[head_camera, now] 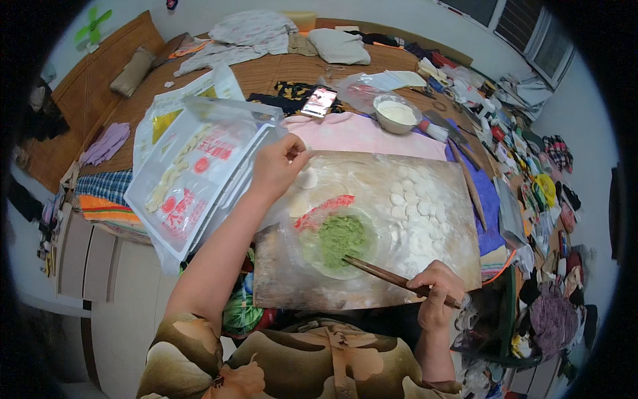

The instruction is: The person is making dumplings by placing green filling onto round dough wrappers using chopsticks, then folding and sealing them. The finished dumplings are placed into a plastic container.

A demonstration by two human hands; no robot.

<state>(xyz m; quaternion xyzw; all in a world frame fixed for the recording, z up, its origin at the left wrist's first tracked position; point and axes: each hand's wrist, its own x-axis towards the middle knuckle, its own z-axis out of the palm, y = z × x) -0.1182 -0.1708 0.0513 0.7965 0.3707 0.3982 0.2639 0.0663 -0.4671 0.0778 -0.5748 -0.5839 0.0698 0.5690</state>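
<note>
My right hand (436, 289) grips a pair of wooden chopsticks (386, 275), whose tips touch the green filling (344, 239) in a plastic-lined bowl (373, 234). Above the board's upper left edge is my left hand (289, 159), thumb and fingertips together; whether a thing is pinched there I cannot tell. Just beneath it a round dough wrapper (306, 178) lies on the floured wooden board (299, 294). Small flattened dough pieces (411, 197) cover the board's right part. Left of the board, a white plastic tray (135, 192) holds rows of shaped dumplings (172, 174).
A bowl of flour (397, 113), a brush (434, 131) and a lit phone (319, 102) lie beyond the board. Along its right edge rests a wooden rolling pin (467, 184). Clothes and household items crowd the right side, near an orange cord (501, 269).
</note>
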